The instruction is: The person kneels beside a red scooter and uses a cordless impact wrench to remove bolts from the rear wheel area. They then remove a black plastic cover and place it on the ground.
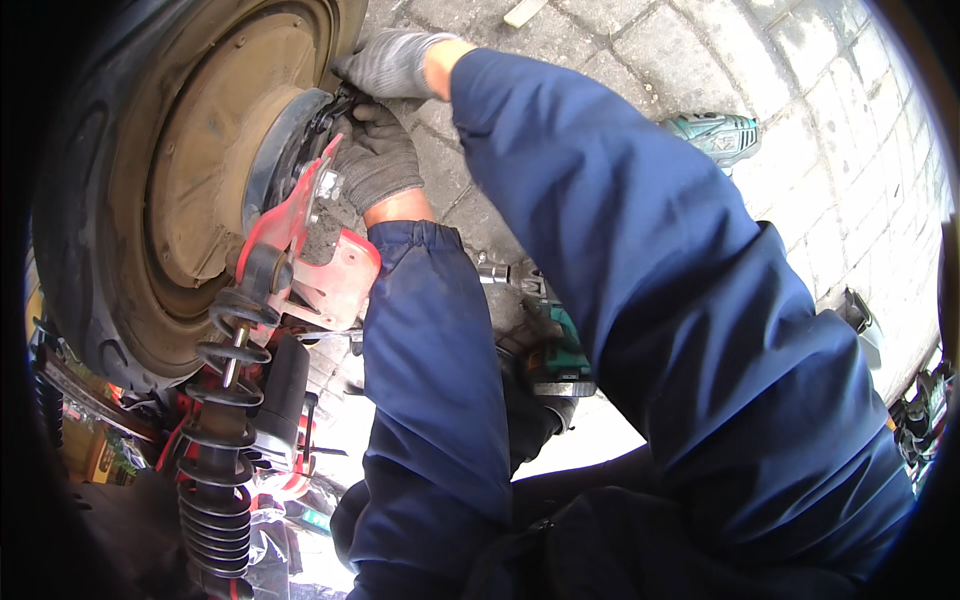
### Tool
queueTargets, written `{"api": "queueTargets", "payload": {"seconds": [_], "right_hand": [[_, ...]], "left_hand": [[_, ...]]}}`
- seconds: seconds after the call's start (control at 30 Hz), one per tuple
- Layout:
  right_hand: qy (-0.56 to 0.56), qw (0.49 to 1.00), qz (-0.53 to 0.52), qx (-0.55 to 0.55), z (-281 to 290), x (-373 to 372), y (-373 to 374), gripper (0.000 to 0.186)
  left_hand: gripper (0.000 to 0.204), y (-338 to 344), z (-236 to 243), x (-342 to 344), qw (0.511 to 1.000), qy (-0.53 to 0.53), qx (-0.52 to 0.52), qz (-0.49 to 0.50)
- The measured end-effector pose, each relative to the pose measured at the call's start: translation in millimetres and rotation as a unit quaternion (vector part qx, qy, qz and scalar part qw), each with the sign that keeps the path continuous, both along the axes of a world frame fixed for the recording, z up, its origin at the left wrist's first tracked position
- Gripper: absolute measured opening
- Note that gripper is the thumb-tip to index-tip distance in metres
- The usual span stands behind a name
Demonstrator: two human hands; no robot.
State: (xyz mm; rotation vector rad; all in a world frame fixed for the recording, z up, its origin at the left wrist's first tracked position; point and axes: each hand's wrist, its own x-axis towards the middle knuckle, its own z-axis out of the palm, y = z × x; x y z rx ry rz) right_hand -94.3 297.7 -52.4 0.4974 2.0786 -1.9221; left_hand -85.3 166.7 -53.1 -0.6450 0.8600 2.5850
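Sunlit block paving (810, 200); gloved hands (385, 65) (380, 160) half-curled beside wheel (215, 150), can't tell what's held.

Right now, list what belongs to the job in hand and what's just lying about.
Belongs, apparently:
black-tyred wheel with brown hub
red metal bracket
black coil spring

Lying about, though tools may serve:
green power tool with silver nose
teal power tool
pale flat block

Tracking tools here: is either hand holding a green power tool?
No, the left hand and right hand are beside the wheel, away from both green power tools.
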Motion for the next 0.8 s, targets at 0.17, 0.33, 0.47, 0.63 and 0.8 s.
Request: {"api": "queueTargets", "payload": {"seconds": [0.17, 0.33, 0.47, 0.63, 0.8], "right_hand": [[0.135, 0.905, 0.128, 0.382, 0, 2, 2, 0.039], [0.069, 0.991, 0.045, 0.103, 2, -2, 0, 0.033], [0.105, 0.938, 0.123, 0.308, 3, -1, 1, 0.034], [0.159, 0.938, 0.13, 0.279, 5, -2, 3, 0.035], [0.075, 0.95, 0.109, 0.284, 6, -4, 3, 0.033]], "left_hand": [[0.022, 0, -4, 0, 0.999, -0.045, -0.002, 0.015], [0.018, -3, -8, -3, 1.0, -0.009, 0.001, 0.011], [0.018, -4, -11, -5, 1.0, -0.009, 0.004, 0.0], [0.022, -2, -9, -3, 0.999, 0.023, 0.042, -0.021], [0.023, 2, -6, -1, 1.0, -0.016, -0.023, 0.003]]}}
